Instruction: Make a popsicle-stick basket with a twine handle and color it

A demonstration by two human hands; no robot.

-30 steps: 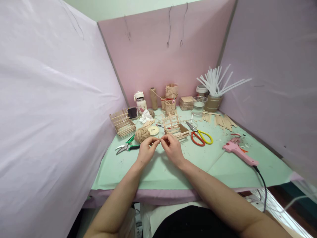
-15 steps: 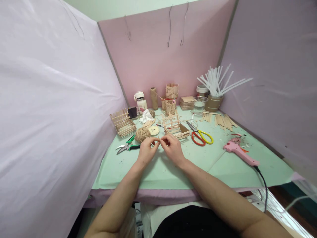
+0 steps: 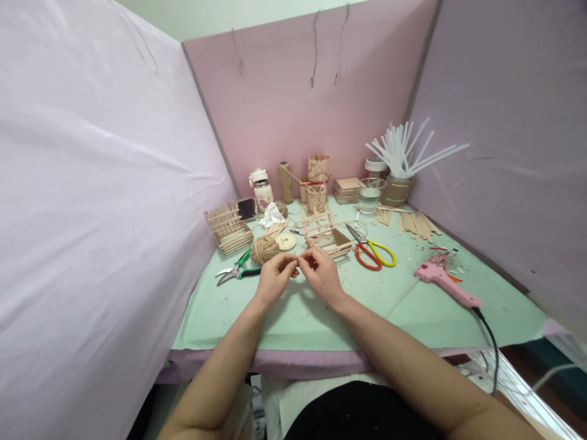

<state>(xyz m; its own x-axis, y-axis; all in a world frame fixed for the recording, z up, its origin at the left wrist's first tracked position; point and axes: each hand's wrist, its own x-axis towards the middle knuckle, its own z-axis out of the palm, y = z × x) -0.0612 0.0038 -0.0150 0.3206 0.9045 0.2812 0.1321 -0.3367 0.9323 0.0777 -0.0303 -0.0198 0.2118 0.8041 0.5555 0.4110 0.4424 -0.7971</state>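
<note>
My left hand [image 3: 276,276] and right hand [image 3: 322,277] pinch a tiny tan piece [image 3: 297,257], too small to identify, between their fingertips, probably kept close for fine control, above the middle of the mint-green tabletop [image 3: 293,327]. Just beyond sit a round brown twine ball [image 3: 265,249] and a pale-wood slatted frame [image 3: 342,245]. Green-handled metal pruning shears [image 3: 241,270] lie towards the left edge, red-and-yellow-handled scissors [image 3: 368,254] and a pink plastic glue gun [image 3: 447,286] towards the right, presumably for easy reach.
</note>
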